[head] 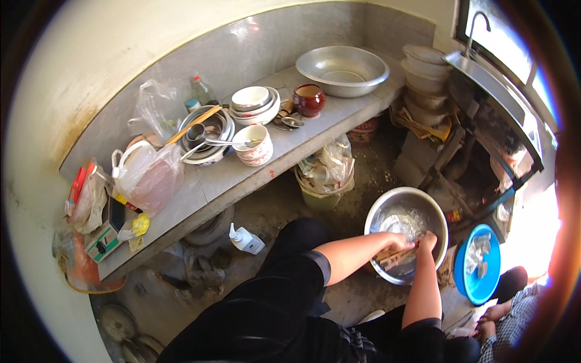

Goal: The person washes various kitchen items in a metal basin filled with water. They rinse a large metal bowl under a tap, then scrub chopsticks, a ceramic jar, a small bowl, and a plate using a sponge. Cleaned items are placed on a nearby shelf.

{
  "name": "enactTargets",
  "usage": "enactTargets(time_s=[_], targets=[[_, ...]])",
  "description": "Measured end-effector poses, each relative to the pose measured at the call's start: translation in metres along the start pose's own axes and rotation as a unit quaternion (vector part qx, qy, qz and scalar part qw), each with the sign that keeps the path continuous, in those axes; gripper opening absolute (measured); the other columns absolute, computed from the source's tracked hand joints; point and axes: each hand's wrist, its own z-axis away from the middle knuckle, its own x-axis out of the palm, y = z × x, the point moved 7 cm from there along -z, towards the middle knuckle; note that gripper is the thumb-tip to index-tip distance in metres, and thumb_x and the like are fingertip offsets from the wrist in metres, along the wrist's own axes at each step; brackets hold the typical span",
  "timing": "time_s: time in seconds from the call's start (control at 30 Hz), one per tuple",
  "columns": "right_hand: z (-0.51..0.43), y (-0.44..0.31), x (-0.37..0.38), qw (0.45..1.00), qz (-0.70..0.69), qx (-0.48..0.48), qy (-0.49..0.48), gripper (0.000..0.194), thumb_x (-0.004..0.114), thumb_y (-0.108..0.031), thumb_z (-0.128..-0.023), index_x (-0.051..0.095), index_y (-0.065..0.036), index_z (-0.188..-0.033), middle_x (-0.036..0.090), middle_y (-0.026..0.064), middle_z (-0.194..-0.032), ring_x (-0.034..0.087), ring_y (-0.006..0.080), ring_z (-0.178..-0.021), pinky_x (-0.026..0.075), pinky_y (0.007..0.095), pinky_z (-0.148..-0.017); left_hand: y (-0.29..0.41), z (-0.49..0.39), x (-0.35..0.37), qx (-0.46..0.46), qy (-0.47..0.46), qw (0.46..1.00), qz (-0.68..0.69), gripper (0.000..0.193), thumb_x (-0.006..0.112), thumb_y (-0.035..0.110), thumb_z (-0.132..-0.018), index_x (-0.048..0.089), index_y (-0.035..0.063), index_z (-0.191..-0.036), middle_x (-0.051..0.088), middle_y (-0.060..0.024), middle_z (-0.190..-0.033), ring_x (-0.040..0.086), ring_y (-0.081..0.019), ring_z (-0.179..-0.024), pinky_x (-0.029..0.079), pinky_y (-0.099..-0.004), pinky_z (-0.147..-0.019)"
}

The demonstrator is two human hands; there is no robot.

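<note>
A large metal basin (373,218) stands low before me, holding water and what looks like clear plastic or suds. Inside its rim, my left hand (396,242) is closed around a bundle of thin wooden sticks (395,259), perhaps chopsticks. My right hand (425,241) meets it from the right, fingers curled at the bundle's upper end. Whether the right fingers grip the sticks too is hard to see. Part of the bundle reaches down towards the basin's lower left wall.
Right of the basin is a blue plastic basin (464,272); another person's hands (492,317) are below it. A waste bin (321,199) stands beyond, under a counter (218,181) with stacked bowls (254,149) and a wide metal basin (342,88). A pump bottle (246,240) sits on the floor.
</note>
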Motion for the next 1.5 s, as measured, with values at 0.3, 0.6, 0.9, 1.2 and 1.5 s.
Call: enactTargets(time_s=[0.3, 0.6, 0.9, 1.2, 1.5], targets=[[0.082, -0.043, 0.060, 0.811, 0.559, -0.160, 0.059, 0.085, 0.072, -0.027, -0.084, 0.023, -0.004, -0.151, 0.048, 0.0347, -0.136, 0.050, 0.0453, -0.126, 0.042, 0.0480, -0.106, -0.002, 0.014, -0.032, -0.071, 0.303, 0.933, -0.178, 0.025, 0.054, 0.016, -0.093, 0.061, 0.0026, -0.112, 0.069, -0.0217, -0.109, 0.070, -0.0341, -0.097, 0.057, -0.0502, -0.074], [0.107, -0.064, 0.041, 0.718, 0.672, -0.161, -0.074, 0.056, 0.072, -0.025, -0.080, 0.058, -0.005, -0.131, 0.066, 0.0250, -0.118, 0.062, 0.0366, -0.115, 0.049, 0.0440, -0.099, -0.022, -0.013, -0.015, -0.120, 0.260, 0.895, -0.341, 0.022, 0.056, 0.011, -0.090, 0.064, 0.0081, -0.110, 0.074, -0.0154, -0.094, 0.074, -0.0331, -0.083, 0.055, -0.0540, -0.061], [0.140, -0.047, 0.018, 0.783, 0.592, -0.059, -0.183, 0.040, 0.060, -0.035, -0.093, 0.068, -0.004, -0.116, 0.072, 0.0168, -0.087, 0.073, 0.0230, -0.081, 0.059, 0.0402, -0.066, 0.019, 0.034, -0.016, -0.107, 0.096, 0.986, 0.087, 0.015, 0.052, 0.009, -0.086, 0.057, -0.0027, -0.094, 0.049, -0.0085, -0.063, 0.044, -0.0198, -0.042, 0.035, -0.0384, -0.035], [0.181, -0.044, 0.034, 0.952, 0.254, -0.001, -0.171, 0.036, 0.055, -0.028, -0.095, 0.069, 0.004, -0.094, 0.069, 0.0138, -0.080, 0.070, 0.0259, -0.075, 0.057, 0.0447, -0.065, 0.079, 0.096, 0.029, 0.124, 0.045, 0.981, 0.142, 0.032, 0.062, 0.021, -0.089, 0.059, 0.0035, -0.115, 0.066, -0.0045, -0.087, 0.060, -0.0119, -0.067, 0.050, -0.0272, -0.054], [0.181, -0.083, 0.042, 0.801, 0.541, -0.232, -0.112, 0.014, 0.048, -0.012, -0.097, 0.049, 0.002, -0.098, 0.064, 0.0220, -0.075, 0.066, 0.0381, -0.068, 0.054, 0.0482, -0.065, 0.105, 0.151, -0.091, 0.180, 0.232, 0.933, -0.209, 0.038, 0.073, 0.026, -0.082, 0.068, 0.0009, -0.111, 0.072, -0.0189, -0.092, 0.070, -0.0348, -0.088, 0.055, -0.0411, -0.079]])
